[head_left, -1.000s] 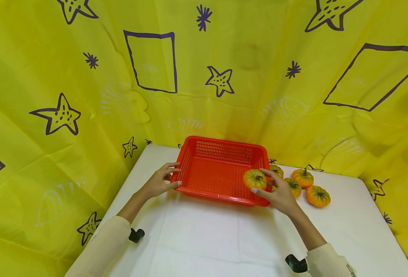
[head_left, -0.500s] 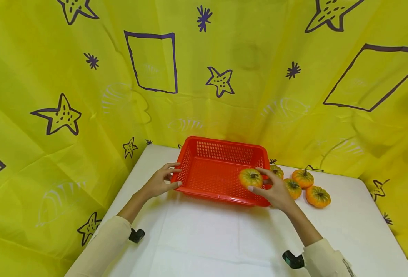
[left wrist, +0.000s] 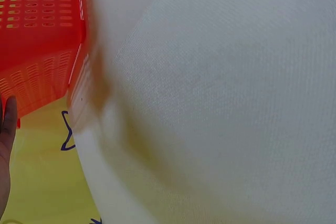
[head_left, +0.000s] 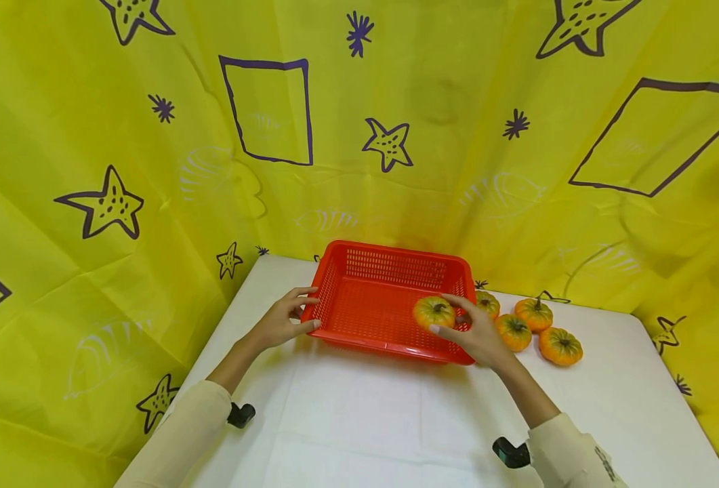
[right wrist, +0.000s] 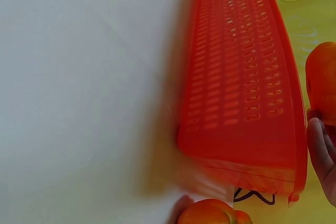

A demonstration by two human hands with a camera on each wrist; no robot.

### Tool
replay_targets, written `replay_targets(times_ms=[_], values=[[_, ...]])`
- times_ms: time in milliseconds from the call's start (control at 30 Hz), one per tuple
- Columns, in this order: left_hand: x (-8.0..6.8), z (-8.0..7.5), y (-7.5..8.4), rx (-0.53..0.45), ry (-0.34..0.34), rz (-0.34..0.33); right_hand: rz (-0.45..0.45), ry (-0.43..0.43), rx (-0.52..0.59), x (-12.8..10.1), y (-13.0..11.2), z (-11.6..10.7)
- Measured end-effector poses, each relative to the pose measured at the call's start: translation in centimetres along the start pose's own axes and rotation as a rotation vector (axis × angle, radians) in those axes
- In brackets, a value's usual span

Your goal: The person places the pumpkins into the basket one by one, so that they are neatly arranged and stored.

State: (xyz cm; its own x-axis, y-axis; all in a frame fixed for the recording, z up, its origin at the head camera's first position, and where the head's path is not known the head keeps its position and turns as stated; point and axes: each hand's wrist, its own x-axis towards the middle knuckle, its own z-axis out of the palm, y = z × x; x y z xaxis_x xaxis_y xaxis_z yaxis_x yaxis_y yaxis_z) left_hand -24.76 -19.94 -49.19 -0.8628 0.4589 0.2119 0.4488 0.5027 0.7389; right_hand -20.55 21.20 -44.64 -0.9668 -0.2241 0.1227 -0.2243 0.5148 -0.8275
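A small orange pumpkin [head_left: 434, 313] with a greenish top is held between the thumb and fingers of my right hand [head_left: 478, 339], above the right part of a red plastic basket [head_left: 389, 349]. In the right wrist view the pumpkin [right wrist: 323, 82] appears at the right edge, above the basket's rim. My left hand [head_left: 280, 322] holds the basket's left side near the front corner, thumb and fingertips at the rim. Only part of this hand [left wrist: 6, 145] shows in the left wrist view, beside the basket wall [left wrist: 39, 51]. No pumpkin is visible inside the basket.
Several more small pumpkins stand on the white table [head_left: 359, 420] right of the basket, among them a front one [head_left: 560, 346] and a back one [head_left: 533, 314]. A yellow patterned curtain [head_left: 432, 203] rises behind and at both sides.
My right hand has carried the pumpkin a little to the left, further over the basket. More of the pumpkins behind that hand now shows. My left hand and the basket stay put.
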Motion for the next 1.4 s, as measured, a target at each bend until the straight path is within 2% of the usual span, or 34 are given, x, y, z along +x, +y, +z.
replay_targets(times_ms=[300,633,933,1200,1400], values=[[0.0,0.1,-0.1,0.001,0.002,-0.007,0.016,-0.045,0.031,-0.3,-3.5,0.1],[0.0,0.0,-0.1,0.005,-0.001,0.014,0.052,-0.061,0.055,0.9,-0.5,1.0],[0.0,-0.2,0.0,-0.005,-0.006,0.005,0.051,-0.087,0.066,1.3,-1.1,1.5],[0.0,-0.2,0.0,-0.01,-0.006,0.005,0.013,-0.112,0.051,1.0,-4.1,1.3],[0.0,-0.2,-0.1,-0.007,-0.011,0.004,0.036,-0.117,0.046,1.8,-2.2,1.8]])
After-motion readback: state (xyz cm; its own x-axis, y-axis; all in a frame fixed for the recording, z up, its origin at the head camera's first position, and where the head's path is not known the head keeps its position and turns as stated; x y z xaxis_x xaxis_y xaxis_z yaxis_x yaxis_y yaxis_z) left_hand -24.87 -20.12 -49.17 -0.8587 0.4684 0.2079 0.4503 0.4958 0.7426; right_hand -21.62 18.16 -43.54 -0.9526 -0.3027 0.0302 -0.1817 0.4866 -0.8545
